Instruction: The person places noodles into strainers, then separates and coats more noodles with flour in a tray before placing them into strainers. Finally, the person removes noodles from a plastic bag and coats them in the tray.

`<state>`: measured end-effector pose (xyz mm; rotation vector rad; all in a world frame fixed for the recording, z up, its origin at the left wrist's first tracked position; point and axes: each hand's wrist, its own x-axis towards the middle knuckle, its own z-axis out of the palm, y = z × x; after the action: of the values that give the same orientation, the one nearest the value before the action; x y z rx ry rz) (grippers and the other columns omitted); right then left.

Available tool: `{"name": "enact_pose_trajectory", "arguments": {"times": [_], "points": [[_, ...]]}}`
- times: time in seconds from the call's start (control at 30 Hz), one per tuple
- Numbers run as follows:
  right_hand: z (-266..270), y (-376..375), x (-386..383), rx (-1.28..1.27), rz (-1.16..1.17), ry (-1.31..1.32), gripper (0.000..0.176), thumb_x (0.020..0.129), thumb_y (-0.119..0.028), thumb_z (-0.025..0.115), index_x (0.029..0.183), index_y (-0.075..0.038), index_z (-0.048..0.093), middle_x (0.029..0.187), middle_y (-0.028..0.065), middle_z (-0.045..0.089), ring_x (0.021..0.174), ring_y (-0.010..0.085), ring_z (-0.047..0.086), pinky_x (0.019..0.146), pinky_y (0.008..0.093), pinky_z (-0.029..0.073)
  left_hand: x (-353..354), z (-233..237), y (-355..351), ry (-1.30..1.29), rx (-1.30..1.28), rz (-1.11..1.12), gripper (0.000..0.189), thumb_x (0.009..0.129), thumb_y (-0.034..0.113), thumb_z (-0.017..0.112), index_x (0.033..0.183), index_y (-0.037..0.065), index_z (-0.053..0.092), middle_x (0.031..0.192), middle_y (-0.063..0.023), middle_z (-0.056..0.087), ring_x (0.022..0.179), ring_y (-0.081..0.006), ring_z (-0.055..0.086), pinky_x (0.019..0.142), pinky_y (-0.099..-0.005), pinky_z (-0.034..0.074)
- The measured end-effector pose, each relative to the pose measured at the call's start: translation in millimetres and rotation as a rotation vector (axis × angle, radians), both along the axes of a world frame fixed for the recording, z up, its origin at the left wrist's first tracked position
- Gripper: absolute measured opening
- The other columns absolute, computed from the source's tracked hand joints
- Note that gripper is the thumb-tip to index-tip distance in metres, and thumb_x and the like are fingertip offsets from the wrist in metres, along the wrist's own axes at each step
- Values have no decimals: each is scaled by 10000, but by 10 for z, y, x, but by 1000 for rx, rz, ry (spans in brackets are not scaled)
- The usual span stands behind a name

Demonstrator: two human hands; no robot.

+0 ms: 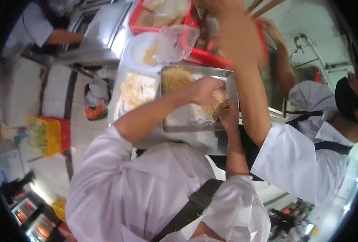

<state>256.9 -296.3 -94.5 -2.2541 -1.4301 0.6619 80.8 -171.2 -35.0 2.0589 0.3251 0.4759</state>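
Left hand (205, 90) and right hand (228, 115) seem closed on pale shreds (218, 105) over the tray (199, 69), fingers largely hidden.

You are looking at a steel counter (187, 142) carrying a metal tray (195, 69) of shreds (177, 78), a white tray (114, 101), a plate (132, 50) and red crates (207, 58).
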Motion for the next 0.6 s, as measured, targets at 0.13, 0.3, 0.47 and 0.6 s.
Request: {"name": "enact_pose_trajectory", "arguments": {"times": [0.13,0.3,0.47,0.6], "points": [[-603,-419,323,316,57,-518,411,919,-193,600,1292,-29,543,1253,74,570,1131,190,541,950,362,445,-193,873,-174,-176,-97,-120,337,730,0,686,1050,15,583,986,-69,620,903,-140,580,830,-299,483],[135,-281,-534,610,279,495,452,887,-298,678,1253,-53,576,1247,201,598,1143,376,568,1008,455,431,-168,994,-178,-21,-191,-92,349,737,-74,637,1062,43,581,1035,0,603,964,-101,560,870,-273,466],[-309,-9,-54,42,0,869,504,785,-135,748,1260,-57,600,1278,168,594,1221,296,537,1053,417,403,-563,1121,-6,52,-105,25,363,745,26,665,1104,23,609,976,-91,625,926,-198,616,861,-318,496],[-98,-338,184,497,-76,225,451,829,-143,697,1256,-39,600,1282,176,593,1229,287,538,1044,411,418,-945,844,-19,177,35,18,482,744,129,749,1185,28,582,1072,-168,607,1031,-282,606,907,-371,489]]}}
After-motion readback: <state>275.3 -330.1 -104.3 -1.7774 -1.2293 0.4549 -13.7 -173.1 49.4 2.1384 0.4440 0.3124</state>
